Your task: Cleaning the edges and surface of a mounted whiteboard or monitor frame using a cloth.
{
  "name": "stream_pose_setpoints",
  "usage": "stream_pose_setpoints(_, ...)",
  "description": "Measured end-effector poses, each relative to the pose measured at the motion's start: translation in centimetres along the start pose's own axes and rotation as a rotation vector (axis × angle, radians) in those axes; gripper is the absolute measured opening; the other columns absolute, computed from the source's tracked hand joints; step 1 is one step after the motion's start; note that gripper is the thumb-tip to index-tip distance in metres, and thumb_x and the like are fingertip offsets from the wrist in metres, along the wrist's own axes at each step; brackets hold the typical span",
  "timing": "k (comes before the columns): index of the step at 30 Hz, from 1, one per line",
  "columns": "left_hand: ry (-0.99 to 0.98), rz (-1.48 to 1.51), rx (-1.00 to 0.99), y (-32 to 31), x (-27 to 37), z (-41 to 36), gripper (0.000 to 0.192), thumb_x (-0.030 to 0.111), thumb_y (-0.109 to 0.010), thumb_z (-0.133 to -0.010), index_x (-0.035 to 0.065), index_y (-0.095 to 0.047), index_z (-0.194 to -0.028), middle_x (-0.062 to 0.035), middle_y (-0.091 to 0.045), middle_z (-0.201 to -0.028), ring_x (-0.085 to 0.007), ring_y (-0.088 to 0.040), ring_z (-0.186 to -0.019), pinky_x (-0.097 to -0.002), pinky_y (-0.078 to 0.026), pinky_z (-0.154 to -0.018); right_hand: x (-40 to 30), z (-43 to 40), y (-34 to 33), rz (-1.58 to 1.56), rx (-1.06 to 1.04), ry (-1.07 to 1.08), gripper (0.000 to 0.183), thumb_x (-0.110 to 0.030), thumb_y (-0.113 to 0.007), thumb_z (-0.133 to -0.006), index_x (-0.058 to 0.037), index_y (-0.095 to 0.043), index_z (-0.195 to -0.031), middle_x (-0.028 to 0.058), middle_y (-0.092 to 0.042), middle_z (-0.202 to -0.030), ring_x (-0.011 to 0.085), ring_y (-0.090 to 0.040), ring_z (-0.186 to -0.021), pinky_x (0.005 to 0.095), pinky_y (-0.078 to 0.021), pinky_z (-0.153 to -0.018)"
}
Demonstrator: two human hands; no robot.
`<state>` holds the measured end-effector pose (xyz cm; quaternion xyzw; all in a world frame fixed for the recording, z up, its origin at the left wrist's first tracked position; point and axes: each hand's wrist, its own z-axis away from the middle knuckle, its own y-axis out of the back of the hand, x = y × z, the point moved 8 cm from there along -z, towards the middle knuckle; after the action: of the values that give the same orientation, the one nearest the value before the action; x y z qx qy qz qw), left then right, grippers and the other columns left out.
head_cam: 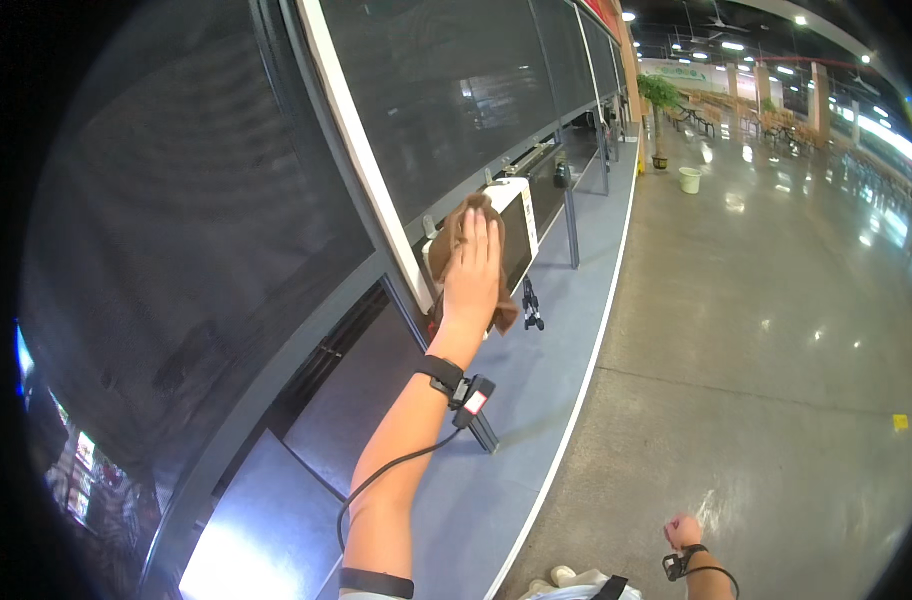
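Observation:
My left hand (474,259) presses flat on a brown cloth (450,236), fingers extended and side by side. The cloth lies against a white-framed screen device (529,214) mounted above a blue-grey counter (542,360). Part of the dark screen shows to the right of the cloth; the rest is hidden beneath it. A strap with a small black device (471,397) circles my left wrist, and a cable runs from it along the forearm. Low on the right, my right hand (683,531) hangs over the floor with its fingers curled, and no object shows in it.
Dark screen panels (441,90) in metal frames rise above the counter. A metal post (570,225) and a small black stand (531,304) are on the counter. Farther off on the shiny floor (726,337) are a pale bucket (690,180) and a potted tree (657,94).

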<state>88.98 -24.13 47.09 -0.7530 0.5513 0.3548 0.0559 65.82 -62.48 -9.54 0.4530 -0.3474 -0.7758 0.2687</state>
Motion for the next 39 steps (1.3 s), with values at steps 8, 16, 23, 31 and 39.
stream_pose_setpoints(8, -0.627, -0.394, -0.448, -7.5, 10.2, 11.7, 0.053, 0.029, -0.042, -0.092, -0.0038, -0.046, -0.134, -0.0192, -0.035, -0.147, -0.0356, -0.024, -0.14, -0.0508, -0.007, -0.117, 6.8, 4.8, -0.3, -0.107, 0.065, -0.203, 0.016, -0.017, -0.062, -0.073, -0.0024, -0.064, -0.078, 0.016, -0.065, -0.069, 0.03, -0.065, -0.059, 0.0383, -0.052, -0.064)
stream_pose_setpoints(16, -0.349, 0.213, -0.102, -2.7, 11.3, 7.5, 0.032, 0.017, -0.052, -0.082, -0.0033, -0.061, -0.105, -0.0214, -0.054, -0.127, -0.0342, -0.039, -0.131, -0.0448, -0.029, -0.11, 14.1, 9.8, 2.3, 0.016, 0.124, -0.417, 0.019, -0.011, -0.06, -0.071, 0.0022, -0.066, -0.083, 0.0219, -0.066, -0.08, 0.035, -0.066, -0.082, 0.0394, -0.0514, -0.075)
stream_pose_setpoints(23, -0.189, 0.524, -0.013, -1.1, 12.0, 5.9, 0.019, 0.013, -0.059, -0.073, 0.0045, -0.059, -0.091, -0.0065, -0.05, -0.088, -0.02, -0.053, -0.084, -0.031, -0.047, -0.07, 8.8, 4.6, 1.6, -0.019, 0.167, -0.258, 0.021, -0.017, -0.061, -0.076, -0.0013, -0.067, -0.089, 0.0199, -0.066, -0.089, 0.0367, -0.063, -0.087, 0.043, -0.0505, -0.079)
stream_pose_setpoints(31, -0.148, 0.77, -0.334, -3.1, 19.2, 12.3, 0.018, 0.019, -0.063, -0.077, 0.0057, -0.059, -0.088, -0.0083, -0.053, -0.093, -0.0246, -0.055, -0.089, -0.0363, -0.045, -0.072, -20.5, -4.8, 7.3, -0.305, 0.363, 0.479, 0.023, -0.023, -0.061, -0.084, -0.0006, -0.063, -0.089, 0.0182, -0.063, -0.086, 0.0346, -0.061, -0.078, 0.0411, -0.0491, -0.07)
stream_pose_setpoints(39, 0.095, 0.932, -0.486, -4.4, 15.8, 18.1, 0.021, 0.025, -0.057, -0.088, 0.0046, -0.06, -0.089, -0.0116, -0.054, -0.095, -0.0285, -0.055, -0.094, -0.0413, -0.047, -0.077, -38.8, -1.9, 5.6, -0.428, 0.18, 0.837, 0.018, -0.02, -0.061, -0.085, -0.0031, -0.063, -0.09, 0.016, -0.063, -0.09, 0.0359, -0.062, -0.083, 0.0423, -0.0499, -0.071)
